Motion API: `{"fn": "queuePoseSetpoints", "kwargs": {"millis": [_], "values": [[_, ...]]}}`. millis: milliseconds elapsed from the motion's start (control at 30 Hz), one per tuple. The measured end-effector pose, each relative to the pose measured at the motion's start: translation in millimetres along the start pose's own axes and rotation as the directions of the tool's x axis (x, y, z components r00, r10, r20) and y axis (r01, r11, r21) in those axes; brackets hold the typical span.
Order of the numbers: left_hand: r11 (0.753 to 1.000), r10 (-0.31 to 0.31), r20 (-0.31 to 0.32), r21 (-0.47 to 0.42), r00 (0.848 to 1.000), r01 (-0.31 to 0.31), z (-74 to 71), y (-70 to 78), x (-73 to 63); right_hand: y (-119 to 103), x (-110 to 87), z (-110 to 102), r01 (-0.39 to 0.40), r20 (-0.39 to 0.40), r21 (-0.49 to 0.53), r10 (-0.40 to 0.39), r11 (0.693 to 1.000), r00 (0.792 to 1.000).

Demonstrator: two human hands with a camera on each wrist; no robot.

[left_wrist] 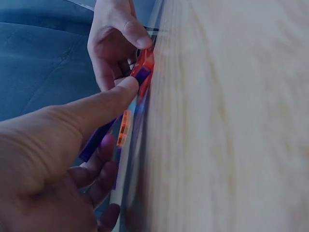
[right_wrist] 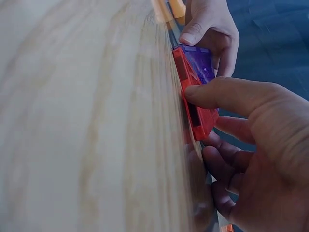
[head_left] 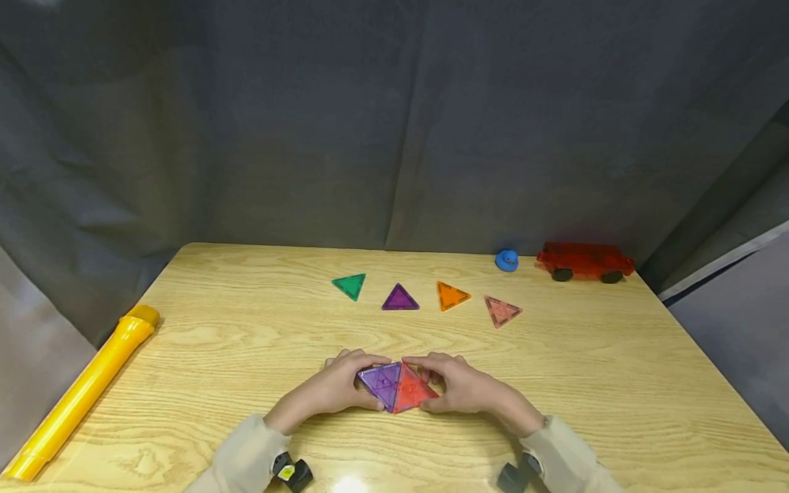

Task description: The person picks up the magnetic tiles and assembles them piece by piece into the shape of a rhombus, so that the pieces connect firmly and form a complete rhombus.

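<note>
Near the front of the table, a translucent purple triangle tile [head_left: 382, 385] and a red triangle tile [head_left: 411, 392] meet edge to edge. My left hand [head_left: 345, 383] pinches the purple tile between thumb and fingers from the left. On the other side my right hand [head_left: 461, 385] grips the red tile the same way, thumb on its near corner. In the right wrist view, that thumb presses the thick side of the red tile [right_wrist: 199, 113], and the purple tile [right_wrist: 202, 63] stands just beyond it. The left wrist view shows the left thumb on the edge of the purple tile [left_wrist: 99, 140].
Farther back lie a green triangle [head_left: 350, 286], a dark purple triangle [head_left: 399, 298], an orange triangle [head_left: 452, 296] and a pink triangle [head_left: 502, 311]. A blue duck-like toy [head_left: 507, 260] and a red wheeled car [head_left: 584, 261] stand at back right. A yellow tube [head_left: 86, 387] lies along the left edge.
</note>
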State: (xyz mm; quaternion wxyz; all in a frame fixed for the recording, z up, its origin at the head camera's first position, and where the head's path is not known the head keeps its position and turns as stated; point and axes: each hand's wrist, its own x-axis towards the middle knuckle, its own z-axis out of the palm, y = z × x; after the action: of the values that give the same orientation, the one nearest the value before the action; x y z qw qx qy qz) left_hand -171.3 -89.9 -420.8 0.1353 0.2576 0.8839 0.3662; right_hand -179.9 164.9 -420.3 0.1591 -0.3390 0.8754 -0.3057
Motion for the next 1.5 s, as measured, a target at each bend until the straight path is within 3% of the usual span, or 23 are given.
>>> {"fn": "queuePoseSetpoints", "kwargs": {"millis": [433,1167,1500], "values": [[0.997,0.067,0.059,-0.042,0.996,-0.065,-7.0,-2.7,-2.8,-2.0,1.2,2.7,0.016,0.005,-0.018,-0.016,1.000,1.000],[0.992,0.081,0.129,-0.109,0.988,-0.067,-21.7,-3.8,-11.1,-13.5,11.9,8.4,0.032,0.029,-0.058,-0.030,0.998,0.999],[0.992,0.078,0.142,-0.110,0.987,-0.063,-22.8,-3.4,-11.4,-14.9,12.3,7.4,0.018,0.042,-0.020,-0.017,1.000,0.999]]}}
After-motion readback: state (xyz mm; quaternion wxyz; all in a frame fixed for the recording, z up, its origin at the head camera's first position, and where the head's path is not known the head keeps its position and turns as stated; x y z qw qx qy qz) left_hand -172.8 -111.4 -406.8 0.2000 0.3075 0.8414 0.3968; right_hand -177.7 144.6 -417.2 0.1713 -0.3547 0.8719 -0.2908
